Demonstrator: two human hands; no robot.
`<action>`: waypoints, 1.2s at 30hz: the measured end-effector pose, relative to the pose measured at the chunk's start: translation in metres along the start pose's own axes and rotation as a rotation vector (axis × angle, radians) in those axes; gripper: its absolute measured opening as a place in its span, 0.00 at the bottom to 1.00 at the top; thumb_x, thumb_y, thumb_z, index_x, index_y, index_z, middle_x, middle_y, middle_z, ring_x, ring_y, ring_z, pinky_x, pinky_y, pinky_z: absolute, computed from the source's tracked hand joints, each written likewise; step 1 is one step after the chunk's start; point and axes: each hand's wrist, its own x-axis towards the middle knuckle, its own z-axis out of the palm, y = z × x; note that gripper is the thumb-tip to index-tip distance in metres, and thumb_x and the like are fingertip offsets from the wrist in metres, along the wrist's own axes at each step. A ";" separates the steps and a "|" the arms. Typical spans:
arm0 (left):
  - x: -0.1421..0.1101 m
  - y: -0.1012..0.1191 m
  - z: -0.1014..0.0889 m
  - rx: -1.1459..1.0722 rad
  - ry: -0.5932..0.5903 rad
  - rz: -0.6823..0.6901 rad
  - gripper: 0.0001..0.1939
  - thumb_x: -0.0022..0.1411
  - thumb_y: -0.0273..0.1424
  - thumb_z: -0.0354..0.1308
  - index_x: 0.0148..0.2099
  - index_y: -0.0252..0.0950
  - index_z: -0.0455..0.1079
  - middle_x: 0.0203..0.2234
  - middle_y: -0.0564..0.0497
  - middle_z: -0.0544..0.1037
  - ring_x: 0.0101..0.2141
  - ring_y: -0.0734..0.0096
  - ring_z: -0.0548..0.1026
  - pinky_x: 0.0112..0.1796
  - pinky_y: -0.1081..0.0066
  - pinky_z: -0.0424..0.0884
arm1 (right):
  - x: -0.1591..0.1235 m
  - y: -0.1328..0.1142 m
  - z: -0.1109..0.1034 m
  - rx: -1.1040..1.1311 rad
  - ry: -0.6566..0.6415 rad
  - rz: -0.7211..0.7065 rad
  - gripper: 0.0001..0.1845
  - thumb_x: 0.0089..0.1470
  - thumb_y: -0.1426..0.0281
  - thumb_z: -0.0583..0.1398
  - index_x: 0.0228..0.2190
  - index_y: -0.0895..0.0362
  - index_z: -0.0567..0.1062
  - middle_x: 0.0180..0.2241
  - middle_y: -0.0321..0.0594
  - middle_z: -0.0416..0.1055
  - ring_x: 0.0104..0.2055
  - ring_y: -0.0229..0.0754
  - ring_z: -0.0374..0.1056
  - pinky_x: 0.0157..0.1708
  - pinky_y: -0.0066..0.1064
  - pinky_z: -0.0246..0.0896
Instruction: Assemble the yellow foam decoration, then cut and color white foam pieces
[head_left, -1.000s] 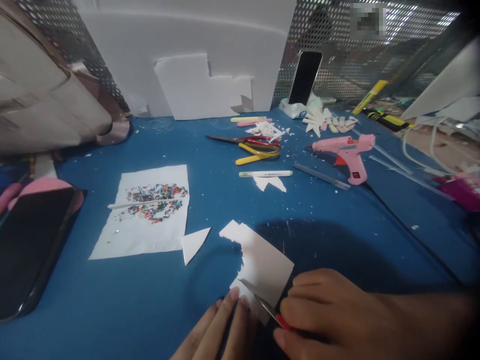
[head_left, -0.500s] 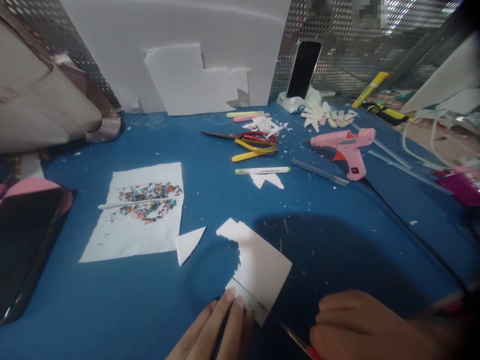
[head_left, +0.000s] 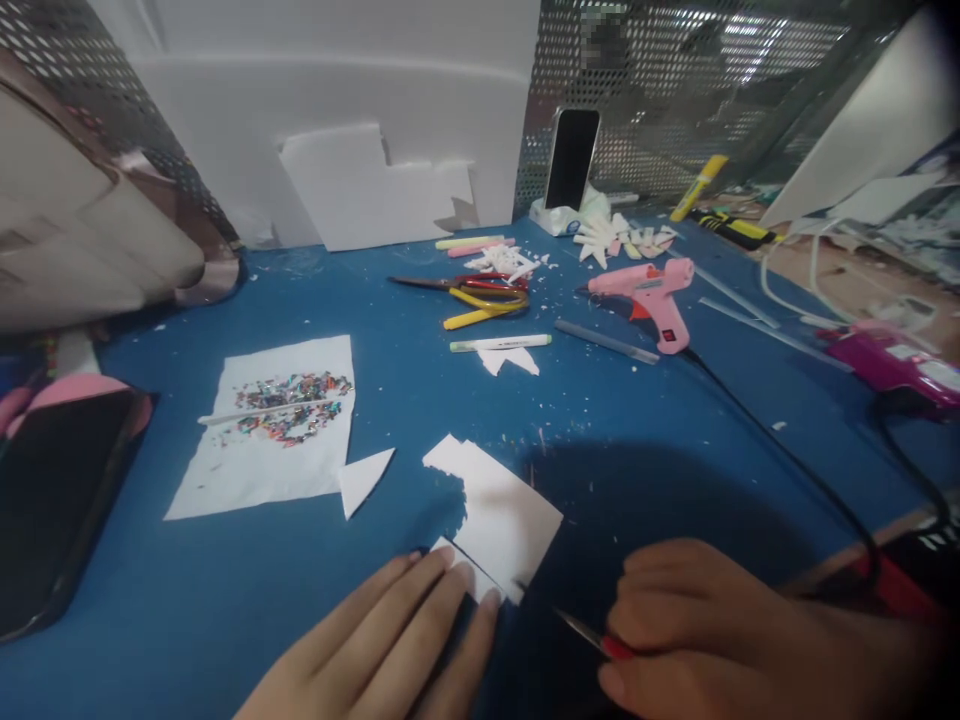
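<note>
Fingers (head_left: 409, 630) of the left hand (head_left: 375, 640), bottom centre: extended, slightly spread, tips pressed down on a narrow white strip (head_left: 478, 582). Right hand (head_left: 690, 620), lower right: fingers curled, gripping a red-handled blade (head_left: 583, 630); its tip points left, clear of the card, bare blue between.

Surroundings, by size. Blue tabletop (head_left: 187, 600) fills most of the frame. White board (head_left: 262, 100) upright across upper left and centre. Pale bag (head_left: 60, 230), upper left edge. Dark phone (head_left: 67, 490) at left, lying partly over something pink. Paper sheet (head_left: 217, 480), left of centre, strewn with shiny bits (head_left: 300, 430), a thin white stick lying across them.

White card (head_left: 510, 510): flat, lower centre, ragged notch in its left edge. Strip lies along its lower-left side, dark line between; whether fully parted at the lower end, cannot tell. Pink glue gun (head_left: 652, 290), right of centre, cord running to lower right. Upright phone (head_left: 574, 160), upper right of centre. Green-capped pen (head_left: 501, 343), mid-frame, over a jagged white scrap. Triangular white piece (head_left: 364, 482), touching or just beside the sheet's lower-right corner.
</note>
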 end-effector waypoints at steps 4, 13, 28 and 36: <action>0.007 -0.002 0.003 -0.044 -0.042 0.021 0.14 0.70 0.31 0.50 0.52 0.41 0.74 0.49 0.50 0.77 0.51 0.65 0.72 0.61 0.62 0.55 | 0.005 0.003 -0.010 -0.020 -0.094 -0.028 0.09 0.64 0.76 0.50 0.42 0.58 0.68 0.28 0.38 0.72 0.30 0.37 0.69 0.35 0.33 0.65; 0.024 -0.011 -0.017 0.008 -0.055 0.003 0.14 0.71 0.31 0.49 0.48 0.37 0.75 0.46 0.52 0.80 0.47 0.66 0.76 0.55 0.64 0.63 | 0.026 0.024 -0.012 0.097 0.113 0.009 0.13 0.55 0.77 0.53 0.43 0.57 0.66 0.31 0.38 0.74 0.30 0.35 0.70 0.31 0.26 0.64; 0.034 -0.017 -0.014 0.075 -0.161 0.101 0.23 0.72 0.43 0.46 0.54 0.32 0.72 0.51 0.47 0.77 0.51 0.63 0.74 0.54 0.66 0.66 | 0.059 0.042 -0.001 0.204 0.006 -0.023 0.11 0.53 0.77 0.52 0.39 0.59 0.66 0.24 0.31 0.65 0.21 0.30 0.58 0.22 0.22 0.54; 0.028 -0.021 -0.001 0.063 -0.100 0.119 0.23 0.73 0.41 0.43 0.54 0.31 0.72 0.49 0.47 0.78 0.51 0.67 0.74 0.59 0.67 0.60 | 0.061 0.040 -0.001 0.167 -0.010 -0.061 0.11 0.50 0.79 0.50 0.36 0.59 0.66 0.23 0.32 0.62 0.23 0.33 0.56 0.24 0.26 0.54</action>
